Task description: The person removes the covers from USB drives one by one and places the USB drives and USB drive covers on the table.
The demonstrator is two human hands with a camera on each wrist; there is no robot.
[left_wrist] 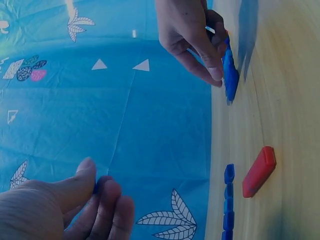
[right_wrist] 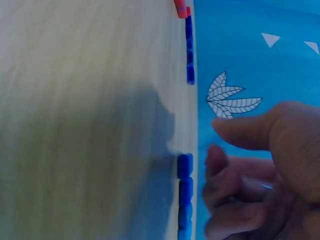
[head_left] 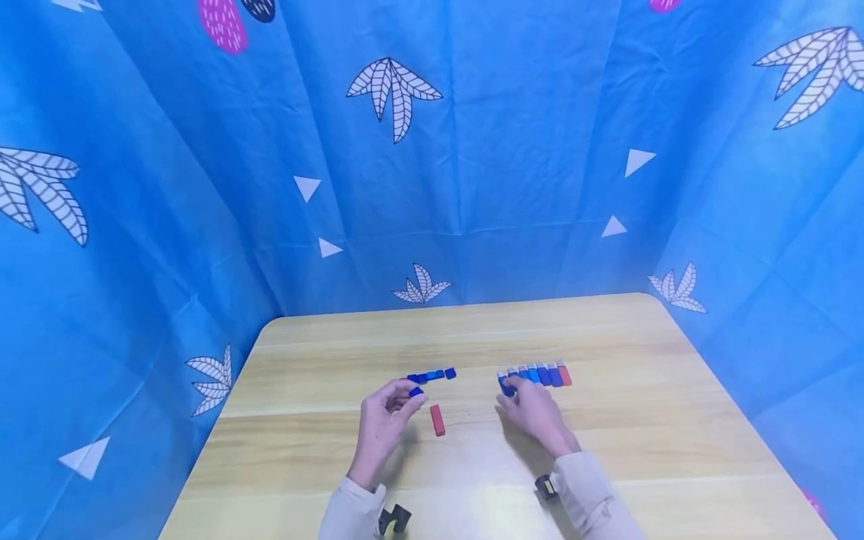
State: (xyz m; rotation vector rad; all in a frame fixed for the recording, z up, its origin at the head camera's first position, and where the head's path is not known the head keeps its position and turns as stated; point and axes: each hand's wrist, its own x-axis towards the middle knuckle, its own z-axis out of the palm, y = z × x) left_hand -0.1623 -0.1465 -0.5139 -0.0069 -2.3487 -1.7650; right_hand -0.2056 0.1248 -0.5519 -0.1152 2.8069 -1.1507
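My left hand (head_left: 381, 424) pinches a small blue cap (head_left: 416, 391) between thumb and fingertip, above the table; in the left wrist view the fingers nearly hide it. Just beyond lies a row of small blue caps (head_left: 440, 373), with a bit of red at its left end. Nearer me is a longer red USB stick (head_left: 438, 420), apparently capped. My right hand (head_left: 536, 412) is at the left end of a side-by-side row of blue USB sticks (head_left: 543, 374) with pale metal ends pointing away. Its thumb and fingers stand apart with nothing visible between them. A red USB stick (head_left: 565, 375) ends that row on the right.
Everything lies on a light wooden table (head_left: 661, 420) with rounded far corners. A blue patterned curtain (head_left: 526, 150) hangs behind it and on both sides. Dark wrist mounts (head_left: 545, 487) sit at both sleeves.
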